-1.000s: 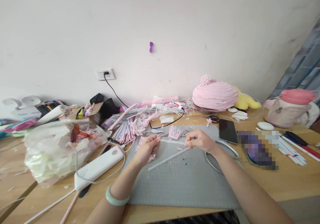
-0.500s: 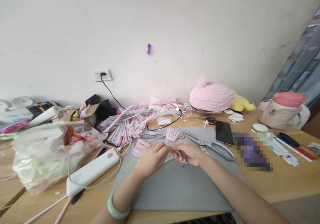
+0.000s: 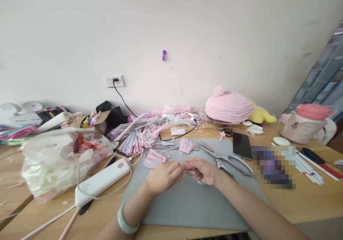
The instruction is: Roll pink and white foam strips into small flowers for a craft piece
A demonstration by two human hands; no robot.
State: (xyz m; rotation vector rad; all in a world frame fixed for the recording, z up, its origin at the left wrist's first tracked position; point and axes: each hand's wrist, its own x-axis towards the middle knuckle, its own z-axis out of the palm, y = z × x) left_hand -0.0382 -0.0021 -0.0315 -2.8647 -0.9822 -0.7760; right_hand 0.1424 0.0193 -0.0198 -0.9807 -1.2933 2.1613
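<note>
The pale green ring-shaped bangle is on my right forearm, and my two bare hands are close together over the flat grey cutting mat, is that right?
Not quite: the head view shows the pale green ring-shaped bangle on your left forearm, not your right. Your left hand and right hand are indeed close together over the flat grey cutting mat.

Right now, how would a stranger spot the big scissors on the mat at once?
On the wooden table, find the grey cutting mat. Toward its far right, just beyond the right hand, lie the big scissors, pointing away and to the left. They are larger and grey-handled, unlike the black-handled scissors beside the dark phone.
</note>
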